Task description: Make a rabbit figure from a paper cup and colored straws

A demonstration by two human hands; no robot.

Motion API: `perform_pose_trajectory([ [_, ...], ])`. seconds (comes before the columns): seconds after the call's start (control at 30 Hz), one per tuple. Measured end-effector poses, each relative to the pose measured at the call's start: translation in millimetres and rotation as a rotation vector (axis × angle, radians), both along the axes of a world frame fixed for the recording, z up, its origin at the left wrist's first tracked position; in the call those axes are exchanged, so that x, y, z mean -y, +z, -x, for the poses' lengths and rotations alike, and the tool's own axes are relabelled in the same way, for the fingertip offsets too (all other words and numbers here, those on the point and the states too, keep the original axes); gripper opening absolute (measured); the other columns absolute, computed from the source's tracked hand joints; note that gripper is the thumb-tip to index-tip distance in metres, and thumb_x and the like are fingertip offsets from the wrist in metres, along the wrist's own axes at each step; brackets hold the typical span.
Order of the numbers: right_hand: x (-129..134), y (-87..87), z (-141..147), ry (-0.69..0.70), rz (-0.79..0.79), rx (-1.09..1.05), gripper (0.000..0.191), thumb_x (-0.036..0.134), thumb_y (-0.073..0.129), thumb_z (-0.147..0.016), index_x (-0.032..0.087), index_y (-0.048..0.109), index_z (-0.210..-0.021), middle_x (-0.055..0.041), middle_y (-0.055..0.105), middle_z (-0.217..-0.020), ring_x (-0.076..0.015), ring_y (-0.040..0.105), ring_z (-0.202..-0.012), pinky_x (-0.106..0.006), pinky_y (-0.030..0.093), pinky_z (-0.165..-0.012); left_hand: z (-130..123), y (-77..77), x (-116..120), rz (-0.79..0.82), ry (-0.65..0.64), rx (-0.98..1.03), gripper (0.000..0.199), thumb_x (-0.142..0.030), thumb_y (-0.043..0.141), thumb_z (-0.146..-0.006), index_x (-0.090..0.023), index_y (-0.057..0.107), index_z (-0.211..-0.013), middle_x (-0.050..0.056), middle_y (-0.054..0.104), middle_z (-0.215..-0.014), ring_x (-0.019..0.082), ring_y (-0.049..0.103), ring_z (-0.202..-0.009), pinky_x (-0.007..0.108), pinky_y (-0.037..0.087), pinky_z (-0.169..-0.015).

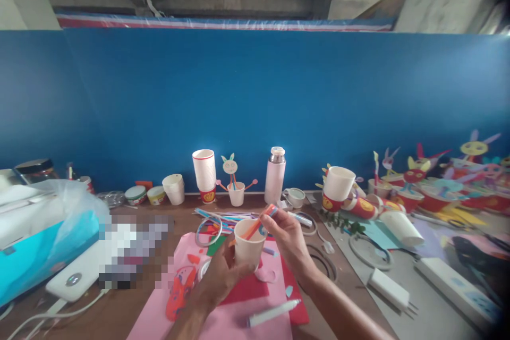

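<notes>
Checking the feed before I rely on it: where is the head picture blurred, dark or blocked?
Head view: cup figures at far right look smeared and stretched; top right corner nearly black; pixelation covers part of the white device at left; white cup in the left hand stays readable.

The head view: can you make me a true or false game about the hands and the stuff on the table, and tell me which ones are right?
1. The left hand holds a white paper cup. True.
2. The right hand is holding nothing. False: it pinches an orange strip at the cup's mouth.
3. A white marker lies over the pink paper. True.
4. The pink bottle is tipped over on its side. False: the pink bottle stands upright.
5. In the picture, the tall stack of cups stands left of the long-eared figure. True.
</notes>
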State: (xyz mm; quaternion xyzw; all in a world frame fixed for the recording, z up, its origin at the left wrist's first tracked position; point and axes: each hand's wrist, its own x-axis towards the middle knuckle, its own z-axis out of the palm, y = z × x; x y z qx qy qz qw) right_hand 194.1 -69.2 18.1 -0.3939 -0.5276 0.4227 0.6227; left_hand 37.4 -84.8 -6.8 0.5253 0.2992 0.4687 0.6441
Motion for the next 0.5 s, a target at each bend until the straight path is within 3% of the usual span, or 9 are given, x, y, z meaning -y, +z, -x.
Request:
perform_pose_trajectory([
  [0.27, 18, 21.0, -3, 0.003, -0.240, 0.411, 0.010, 0.028, 0.060, -0.080, 0.019, 0.064, -0.079, -0.0026, 0.064, -0.087, -0.0186, 0.057, -0.086, -0.029, 0.040, -0.079, 3, 3.3, 12, 0.018, 0.151, -0.124, 0.066, -0.031, 0.077, -0.056, -0.023, 0.055, -0.117, 0.010, 0.065, -0.106, 0.027, 0.060, -0.094, 0.035, 0.050, -0.077],
  [0.4, 31, 38.1, -9, -0.021, -0.462, 0.536, 0.010, 0.024, 0.059, -0.081, 0.019, 0.063, -0.074, -0.0014, 0.064, -0.075, -0.0166, 0.055, -0.075, -0.032, 0.037, -0.077, 5, 11.1, 20, -0.197, 0.225, -0.220, 0.058, -0.027, 0.074, -0.060, -0.026, 0.057, -0.116, 0.010, 0.061, -0.115, 0.030, 0.053, -0.108, 0.035, 0.048, -0.084],
  [0.5, 37, 46.4, -11, -0.053, -0.592, 0.646, 0.008, 0.021, 0.058, -0.081, 0.019, 0.062, -0.075, -0.0007, 0.062, -0.070, -0.0150, 0.052, -0.068, -0.034, 0.035, -0.075, 8, 18.3, 22, -0.276, 0.129, -0.313, 0.055, -0.025, 0.073, -0.061, -0.026, 0.059, -0.114, 0.010, 0.063, -0.112, 0.029, 0.056, -0.105, 0.034, 0.049, -0.084],
])
